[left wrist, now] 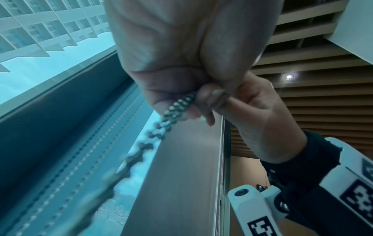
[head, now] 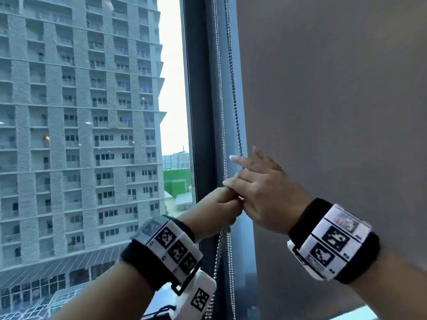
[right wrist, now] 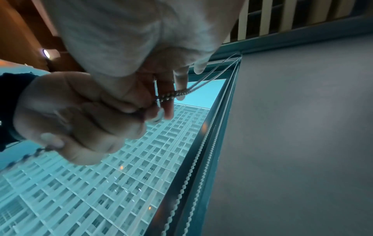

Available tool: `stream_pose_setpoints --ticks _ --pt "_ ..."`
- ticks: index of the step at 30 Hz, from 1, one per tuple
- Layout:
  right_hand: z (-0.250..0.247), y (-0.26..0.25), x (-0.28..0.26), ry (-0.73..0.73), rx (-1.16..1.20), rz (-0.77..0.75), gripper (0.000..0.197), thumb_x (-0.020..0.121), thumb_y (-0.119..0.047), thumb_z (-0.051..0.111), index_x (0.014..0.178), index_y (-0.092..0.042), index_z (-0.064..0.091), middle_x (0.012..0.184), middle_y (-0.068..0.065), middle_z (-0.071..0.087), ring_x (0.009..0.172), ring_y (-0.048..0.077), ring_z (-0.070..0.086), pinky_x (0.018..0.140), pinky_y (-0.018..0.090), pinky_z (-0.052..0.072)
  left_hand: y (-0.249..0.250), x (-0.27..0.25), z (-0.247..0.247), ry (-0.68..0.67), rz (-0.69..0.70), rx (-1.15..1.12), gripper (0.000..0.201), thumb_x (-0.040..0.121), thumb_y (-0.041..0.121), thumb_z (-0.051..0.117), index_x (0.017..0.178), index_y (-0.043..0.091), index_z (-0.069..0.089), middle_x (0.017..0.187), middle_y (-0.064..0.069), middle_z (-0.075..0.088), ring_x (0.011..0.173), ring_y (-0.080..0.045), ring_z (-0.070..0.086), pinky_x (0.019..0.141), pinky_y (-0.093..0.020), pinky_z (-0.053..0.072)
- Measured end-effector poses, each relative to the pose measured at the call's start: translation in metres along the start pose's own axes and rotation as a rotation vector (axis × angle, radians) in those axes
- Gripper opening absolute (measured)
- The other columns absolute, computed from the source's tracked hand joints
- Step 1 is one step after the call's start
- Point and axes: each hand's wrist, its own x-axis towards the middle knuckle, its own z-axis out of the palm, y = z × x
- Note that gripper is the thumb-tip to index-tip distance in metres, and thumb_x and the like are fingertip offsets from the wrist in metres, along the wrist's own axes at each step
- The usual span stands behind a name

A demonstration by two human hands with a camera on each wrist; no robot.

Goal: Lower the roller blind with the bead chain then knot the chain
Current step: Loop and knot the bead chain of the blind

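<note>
Metal beads of the bead chain point(head: 227, 241) run doubled through the left hand point(head: 213, 210), whose fingers are curled tight round both strands. Just above, touching it, the right hand point(head: 263, 192) pinches the chain, its other fingers point(head: 240, 160) spread loose. Past the fingertips the strands climb beside the grey roller blind point(head: 335, 112), already lowered. The risk, I judge: smooth beads slipping as the loop is worked, or a tug shifting the blind.
</note>
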Motion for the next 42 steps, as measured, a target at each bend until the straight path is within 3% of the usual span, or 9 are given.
stream_pose_setpoints --ticks 3,7,13,19,24,28,33,36,42 --pt "0.000 -0.002 0.001 -0.041 -0.090 0.035 0.026 0.076 -0.035 0.044 0.077 -0.019 0.064 0.077 0.001 0.064 0.099 0.028 0.062 0.111 0.044 0.020 -0.006 -0.009 -0.019 -0.141 -0.026 -0.039 0.005 0.082 0.009 0.049 0.078 0.010 0.047 0.053 0.004 0.037 0.042 -0.006 0.033 0.042 -0.019 0.030" --pt "0.002 -0.005 0.005 0.000 0.026 0.123 0.029 0.082 -0.042 0.049 0.062 -0.021 0.053 0.064 0.000 0.054 0.079 0.025 0.057 0.107 0.040 0.029 -0.008 -0.014 -0.040 -0.082 -0.026 -0.168 0.019 0.083 0.007 0.056 0.098 0.015 0.048 0.061 0.002 0.040 0.047 -0.009 0.034 0.046 -0.023 0.031" --pt "-0.008 -0.012 0.016 0.239 0.754 0.530 0.044 0.085 -0.048 0.046 0.061 -0.010 0.043 0.051 -0.006 0.034 0.051 0.012 0.034 0.054 0.031 0.030 0.018 -0.009 -0.055 -0.046 0.102 -0.277 0.017 0.077 0.003 0.050 0.073 0.020 0.049 0.063 0.002 0.034 0.050 -0.008 0.024 0.050 -0.026 0.016" --pt "-0.015 -0.011 0.027 0.397 1.214 0.740 0.034 0.092 -0.036 0.048 0.060 -0.025 0.051 0.052 -0.011 0.049 0.059 0.007 0.051 0.071 0.028 0.043 0.031 0.002 -0.046 0.113 0.345 0.173 0.029 0.081 0.006 0.049 0.076 0.022 0.073 0.082 -0.018 0.053 0.066 -0.006 0.047 0.064 -0.018 0.036" --pt "-0.020 -0.008 0.034 0.486 1.669 0.835 0.032 0.096 -0.025 0.042 0.065 -0.017 0.043 0.058 -0.001 0.038 0.055 0.008 0.049 0.070 0.025 0.045 0.040 0.019 -0.029 0.343 0.354 0.280 0.028 0.075 0.014 0.043 0.069 0.033 0.064 0.089 -0.012 0.057 0.080 -0.012 0.054 0.076 -0.020 0.042" --pt "-0.027 -0.002 0.029 0.508 1.925 0.882 0.025 0.091 -0.006 0.042 0.070 -0.015 0.050 0.054 -0.004 0.048 0.056 0.012 0.052 0.078 0.030 0.047 0.053 0.024 -0.019 0.364 0.339 0.346 0.029 0.080 0.026 0.044 0.086 0.014 0.069 0.083 0.006 0.050 0.093 -0.013 0.051 0.084 -0.024 0.039" --pt "-0.030 0.000 0.026 0.516 2.006 0.878 0.026 0.087 0.000 0.039 0.070 -0.015 0.052 0.053 -0.004 0.054 0.054 0.011 0.053 0.073 0.028 0.049 0.058 0.029 -0.015 0.491 0.375 0.551 0.023 0.087 0.034 0.056 0.069 0.021 0.052 0.077 0.005 0.047 0.068 -0.005 0.047 0.068 -0.024 0.034" --pt "-0.029 0.000 0.027 0.526 2.044 0.853 0.025 0.087 -0.002 0.039 0.069 -0.013 0.050 0.058 -0.002 0.048 0.053 0.010 0.050 0.065 0.023 0.051 0.056 0.031 -0.014 0.517 0.382 0.642 0.036 0.086 0.047 0.049 0.079 0.015 0.064 0.088 -0.004 0.054 0.076 -0.018 0.056 0.074 -0.030 0.045" --pt "-0.029 0.001 0.030 0.541 2.216 0.954 0.025 0.090 -0.003 0.037 0.080 -0.010 0.059 0.060 0.001 0.052 0.046 0.006 0.052 0.065 0.027 0.057 0.066 0.033 -0.007 0.318 0.232 0.021 0.029 0.082 0.033 0.062 0.094 0.009 0.071 0.091 -0.016 0.073 0.089 -0.031 0.067 0.090 -0.044 0.052"
